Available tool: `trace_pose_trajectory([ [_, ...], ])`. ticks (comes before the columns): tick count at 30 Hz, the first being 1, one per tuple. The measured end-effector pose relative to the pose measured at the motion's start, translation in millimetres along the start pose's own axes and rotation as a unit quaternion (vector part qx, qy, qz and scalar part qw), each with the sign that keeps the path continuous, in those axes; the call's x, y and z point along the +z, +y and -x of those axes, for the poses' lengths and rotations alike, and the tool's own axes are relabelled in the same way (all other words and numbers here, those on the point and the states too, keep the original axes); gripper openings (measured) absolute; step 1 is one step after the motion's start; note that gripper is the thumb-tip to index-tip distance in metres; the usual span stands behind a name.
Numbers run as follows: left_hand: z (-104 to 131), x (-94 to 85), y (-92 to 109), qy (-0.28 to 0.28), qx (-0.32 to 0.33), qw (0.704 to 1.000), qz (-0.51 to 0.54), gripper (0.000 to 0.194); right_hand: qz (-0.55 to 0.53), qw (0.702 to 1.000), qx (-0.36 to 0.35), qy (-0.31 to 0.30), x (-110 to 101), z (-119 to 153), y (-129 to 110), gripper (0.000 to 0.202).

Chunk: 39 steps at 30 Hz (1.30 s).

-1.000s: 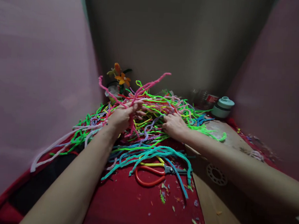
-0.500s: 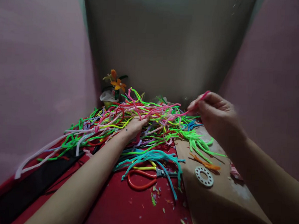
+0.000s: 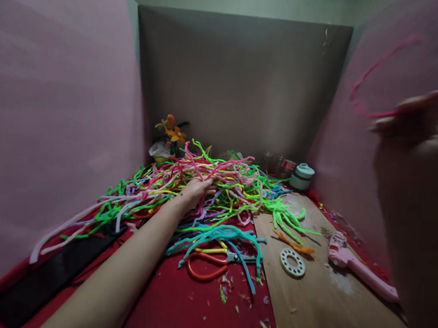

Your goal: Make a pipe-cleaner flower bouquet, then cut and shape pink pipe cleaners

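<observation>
A large tangled pile of coloured fuzzy stems (image 3: 166, 180) lies on the red cloth. My left hand (image 3: 198, 188) is in the middle of this pile, its fingers closed around pink stems. High at the right edge, blurred by motion, my right hand (image 3: 410, 121) pinches a dark pink stem (image 3: 361, 83) that curves upward, apart from the pile. Turquoise stems (image 3: 222, 231) lie in front of the pile, partly over scissors with red and yellow handles (image 3: 207, 267).
A brown board (image 3: 307, 303) at the right bears a white ring with holes (image 3: 292, 262), orange stems (image 3: 295, 244) and a pink glue gun (image 3: 361, 269). Behind stand a lidded jar (image 3: 302, 177) and an orange flower (image 3: 176, 133). A black flat object (image 3: 49, 277) lies at left.
My right hand has moved up and to the right, drawing the dark pink stem away from the pile. My left hand stays in the pile. The view has tilted up, and the glue gun and jar now show.
</observation>
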<state>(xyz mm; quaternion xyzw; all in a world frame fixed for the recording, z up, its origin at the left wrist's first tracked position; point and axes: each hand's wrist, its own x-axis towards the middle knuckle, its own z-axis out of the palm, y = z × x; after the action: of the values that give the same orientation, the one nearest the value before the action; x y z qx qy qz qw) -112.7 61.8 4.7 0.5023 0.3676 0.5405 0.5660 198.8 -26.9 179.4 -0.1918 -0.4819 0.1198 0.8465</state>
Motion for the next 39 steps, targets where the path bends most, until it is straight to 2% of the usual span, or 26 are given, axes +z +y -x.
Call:
trace_pose_trajectory([
  [1,1.0,0.3,2.3,-0.004,-0.002,1.000,-0.001,0.022,-0.019,0.999,-0.010,-0.027,4.7,5.1,2.6,0.030],
  [2,2.1,0.0,5.5,-0.006,-0.004,1.000,-0.004,0.022,-0.024,0.998,0.026,-0.053,9.4,11.7,6.0,0.028],
  [4,5.0,-2.2,14.5,-0.008,-0.001,1.000,-0.009,0.022,-0.067,0.990,0.107,-0.068,17.4,27.7,14.2,0.027],
  [7,12.5,-5.8,32.0,0.001,0.020,1.000,-0.010,0.021,-0.102,0.949,0.269,-0.127,27.0,55.2,27.2,0.019],
  [9,20.5,-4.3,43.4,0.001,0.044,0.999,-0.007,0.023,-0.118,0.915,0.346,-0.171,34.7,73.6,36.3,0.013],
  [11,30.5,1.7,52.7,-0.024,0.074,0.997,-0.021,0.025,-0.112,0.894,0.384,-0.201,44.1,89.3,46.3,0.009],
  [13,40.1,10.2,59.5,-0.071,0.100,0.990,-0.074,0.026,-0.091,0.883,0.396,-0.235,53.8,99.9,56.7,0.007],
  [15,47.4,18.5,64.6,-0.072,0.130,0.971,-0.187,0.021,-0.082,0.882,0.394,-0.247,62.0,104.5,66.0,0.008],
  [18,53.6,27.8,71.5,0.033,0.211,0.908,-0.361,0.012,-0.093,0.880,0.407,-0.226,69.6,104.3,75.0,0.010],
  [20,57.1,33.3,75.1,0.069,0.252,0.870,-0.419,0.015,-0.108,0.869,0.436,-0.209,72.5,103.8,78.0,0.011],
  [21,59.3,36.3,76.2,0.065,0.266,0.864,-0.422,0.015,-0.115,0.861,0.449,-0.207,73.8,104.2,79.2,0.011],
  [22,61.5,39.2,76.5,0.046,0.273,0.870,-0.409,0.015,-0.120,0.855,0.458,-0.210,75.1,105.0,80.7,0.010],
  [24,65.6,43.9,75.3,-0.007,0.256,0.902,-0.347,0.018,-0.126,0.856,0.456,-0.211,77.8,107.4,84.4,0.010],
  [26,67.4,44.7,72.8,-0.058,0.201,0.942,-0.261,0.021,-0.135,0.865,0.443,-0.192,80.6,109.3,88.6,0.013],
  [28,66.3,40.1,72.1,-0.076,0.146,0.971,-0.175,0.023,-0.145,0.867,0.449,-0.163,82.7,110.1,92.2,0.015],
  [30,63.6,30.9,75.5,-0.051,0.118,0.983,-0.131,0.024,-0.148,0.863,0.460,-0.148,83.8,110.8,94.8,0.017],
  [32,60.9,19.5,82.3,-0.012,0.108,0.979,-0.171,0.019,-0.142,0.863,0.462,-0.151,83.9,113.1,97.3,0.018],
  [34,58.8,7.6,89.4,0.001,0.091,0.967,-0.236,0.011,-0.134,0.863,0.460,-0.160,82.7,118.5,100.0,0.017],
  [36,56.1,-4.6,93.7,0.027,0.080,0.966,-0.245,0.005,-0.113,0.861,0.464,-0.175,79.3,126.6,102.8,0.012],
  [38,51.8,-17.4,94.2,0.090,0.089,0.976,-0.179,0.005,-0.051,0.842,0.483,-0.234,73.4,135.9,105.6,0.004],
  [39,48.8,-24.1,93.2,0.126,0.091,0.979,-0.136,0.007,-0.002,0.815,0.496,-0.299,69.8,140.2,107.2,0.004],
])
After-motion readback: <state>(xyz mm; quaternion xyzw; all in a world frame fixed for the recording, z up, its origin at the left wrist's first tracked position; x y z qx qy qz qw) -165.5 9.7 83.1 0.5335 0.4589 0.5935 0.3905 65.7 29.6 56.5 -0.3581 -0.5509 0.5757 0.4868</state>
